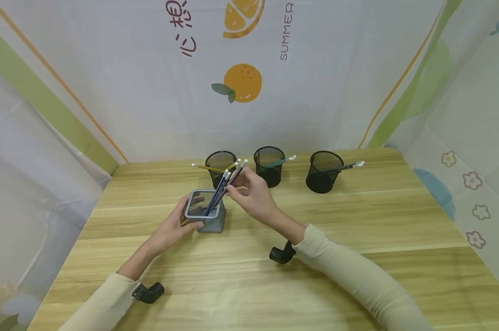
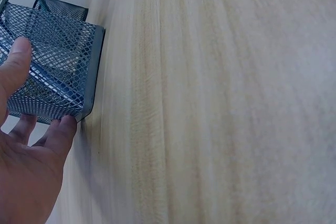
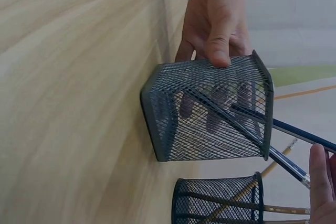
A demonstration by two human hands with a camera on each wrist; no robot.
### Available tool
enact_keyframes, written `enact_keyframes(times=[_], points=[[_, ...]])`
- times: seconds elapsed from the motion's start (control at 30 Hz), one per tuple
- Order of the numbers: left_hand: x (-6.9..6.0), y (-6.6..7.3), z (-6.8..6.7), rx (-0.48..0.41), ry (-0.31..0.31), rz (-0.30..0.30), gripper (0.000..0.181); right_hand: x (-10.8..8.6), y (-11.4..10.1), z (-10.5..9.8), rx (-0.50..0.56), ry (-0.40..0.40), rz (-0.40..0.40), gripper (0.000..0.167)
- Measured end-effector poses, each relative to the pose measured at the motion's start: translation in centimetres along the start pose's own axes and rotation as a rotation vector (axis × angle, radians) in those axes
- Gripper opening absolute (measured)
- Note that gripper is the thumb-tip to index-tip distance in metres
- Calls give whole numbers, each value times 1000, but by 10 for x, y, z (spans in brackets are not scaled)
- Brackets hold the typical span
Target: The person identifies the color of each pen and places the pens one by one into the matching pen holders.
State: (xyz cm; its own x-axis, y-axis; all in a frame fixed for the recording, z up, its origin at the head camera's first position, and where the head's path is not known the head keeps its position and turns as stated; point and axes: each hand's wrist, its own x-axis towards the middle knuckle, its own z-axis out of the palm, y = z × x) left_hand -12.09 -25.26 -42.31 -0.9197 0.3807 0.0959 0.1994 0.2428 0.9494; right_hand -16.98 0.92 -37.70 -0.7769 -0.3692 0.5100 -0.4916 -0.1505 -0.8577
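My left hand holds a grey square mesh pen holder from its left side, thumb on the near wall. Whether its base rests fully on the table, I cannot tell. Several dark blue pencils with white erasers lean in it toward the right. Between thumb and fingers, my right hand pinches one dark blue pencil near its eraser end, its lower part inside the holder. In the right wrist view, pencil shafts show through the mesh. Only part of the right hand appears there, at the right edge.
Three round black mesh cups stand along the table's back: the left cup with yellow pencils, the middle cup with teal ones, the right cup with black ones. A printed white cloth hangs behind the wooden table.
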Motion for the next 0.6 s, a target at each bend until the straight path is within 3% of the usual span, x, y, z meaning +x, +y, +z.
enact_keyframes(times=[0.23,0.4,0.6], points=[[0,-1,1,2,7,4,80,-2,6,8,-66,-71,32,17],[0,-2,2,-7,4,9,80,-5,5,6,-217,-157,185,23],[-1,-3,1,2,8,1,80,-13,6,-2,-317,-269,336,35]])
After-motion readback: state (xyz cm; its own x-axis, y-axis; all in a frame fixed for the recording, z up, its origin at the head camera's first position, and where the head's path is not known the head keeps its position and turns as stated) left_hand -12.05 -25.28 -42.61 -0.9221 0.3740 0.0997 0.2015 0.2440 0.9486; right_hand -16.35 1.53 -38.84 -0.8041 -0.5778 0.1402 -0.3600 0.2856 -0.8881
